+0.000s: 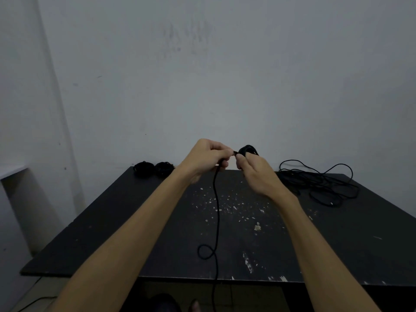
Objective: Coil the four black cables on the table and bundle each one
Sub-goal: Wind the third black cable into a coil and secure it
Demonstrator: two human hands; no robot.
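Note:
Both hands are raised above the black table (pixel 337 244). My right hand (pixel 252 170) holds a small coil of black cable (pixel 247 150) wound around its fingers. My left hand (pixel 207 157) pinches the same cable just beside the coil. The free length (pixel 216 210) hangs from the left hand, makes a loop on the table and drops over the front edge. Two coiled bundles (pixel 144 168) (pixel 164 168) lie at the back left. A loose tangled black cable (pixel 322 183) sprawls at the back right.
A pale wall rises right behind the table. White flecks and scratches mark the tabletop's middle. Below the front edge, the floor shows a dark shape and a thin cable at the lower left.

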